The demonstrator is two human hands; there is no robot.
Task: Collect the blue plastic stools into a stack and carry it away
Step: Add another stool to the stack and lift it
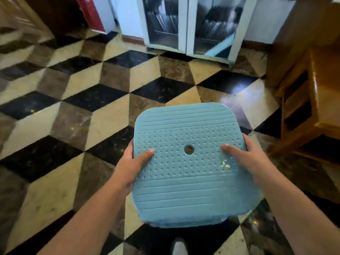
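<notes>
A blue plastic stool fills the lower middle of the head view, seen from straight above: a square seat with rounded corners, rows of small dimples, grooves and a round centre hole. More blue edges show under its near rim, so it looks like a stack, though the legs are hidden. My left hand grips the seat's left edge with the thumb on top. My right hand grips the right edge the same way. The stool is held above the floor.
The floor is patterned in black, cream and brown tiles. A white cabinet with glass doors stands ahead. Wooden furniture lines the right side. A red object leans at the back left. A shoe tip shows below.
</notes>
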